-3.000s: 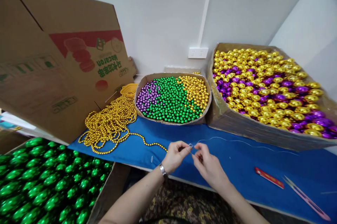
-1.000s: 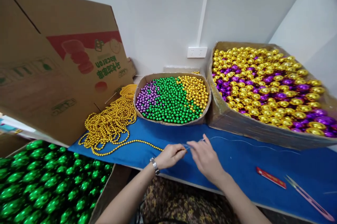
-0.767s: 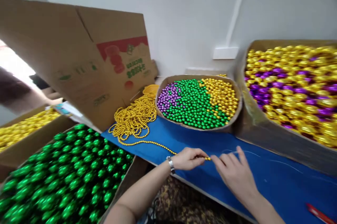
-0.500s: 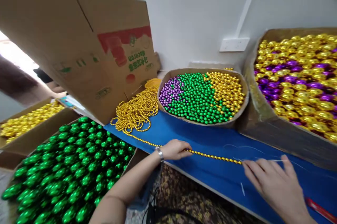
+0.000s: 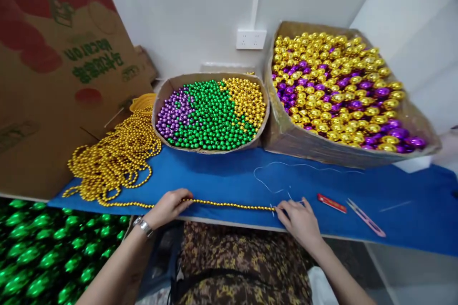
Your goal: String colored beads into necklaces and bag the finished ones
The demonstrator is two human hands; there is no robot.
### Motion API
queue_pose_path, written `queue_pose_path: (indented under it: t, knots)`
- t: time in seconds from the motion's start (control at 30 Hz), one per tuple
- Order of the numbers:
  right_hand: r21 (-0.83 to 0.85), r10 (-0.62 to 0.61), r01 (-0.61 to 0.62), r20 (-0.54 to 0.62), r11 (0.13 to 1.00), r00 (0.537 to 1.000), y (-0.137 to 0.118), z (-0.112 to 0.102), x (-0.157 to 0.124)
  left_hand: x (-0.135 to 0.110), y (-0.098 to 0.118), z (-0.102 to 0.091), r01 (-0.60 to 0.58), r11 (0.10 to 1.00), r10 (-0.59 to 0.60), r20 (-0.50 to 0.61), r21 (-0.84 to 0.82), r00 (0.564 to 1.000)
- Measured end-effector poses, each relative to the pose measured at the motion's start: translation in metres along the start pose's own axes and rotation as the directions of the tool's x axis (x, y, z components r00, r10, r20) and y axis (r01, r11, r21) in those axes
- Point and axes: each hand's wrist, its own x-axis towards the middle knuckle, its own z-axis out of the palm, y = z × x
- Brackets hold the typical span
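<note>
A gold bead string (image 5: 229,205) stretches across the blue table surface between my two hands. My left hand (image 5: 171,207) is closed around it, with a watch on the wrist. From there the string runs left into a heap of gold bead strands (image 5: 114,157). At the string's right end, my right hand (image 5: 295,216) pinches it between thumb and fingers. A thin white thread (image 5: 265,182) curls on the blue cloth just above my right hand, and short white bits lie by the fingertips.
Behind the string stands a box (image 5: 211,151) of purple, green and gold beads. Right of it is a larger box (image 5: 307,145) of gold and purple beads. A red packet (image 5: 331,203) and pink-handled thread snips (image 5: 367,219) lie right. A cardboard carton (image 5: 46,142) and green beads (image 5: 50,252) are left.
My view has swung to the right, bringing the snips and the whole large box into sight. Both hands still hold the gold bead string stretched between them.
</note>
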Motion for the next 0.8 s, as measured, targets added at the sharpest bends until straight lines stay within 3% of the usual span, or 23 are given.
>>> queue_pose_path:
  t: [0.23,0.47,0.8]
  knots:
    - [-0.024,0.028,-0.027,0.052,0.999,0.998,-0.001,0.003,0.001,0.002,-0.011,0.008,-0.01,1.0,0.01,-0.012,0.001,1.0]
    - [-0.033,-0.024,0.026,0.052,0.999,0.998,0.005,0.008,-0.001,-0.001,-0.021,0.015,0.0,0.999,0.004,-0.08,0.047,0.997]
    - [-0.07,0.019,-0.004,0.217,0.998,0.976,0.006,0.009,0.001,-0.005,-0.027,0.017,0.011,0.997,-0.004,-0.085,0.076,0.996]
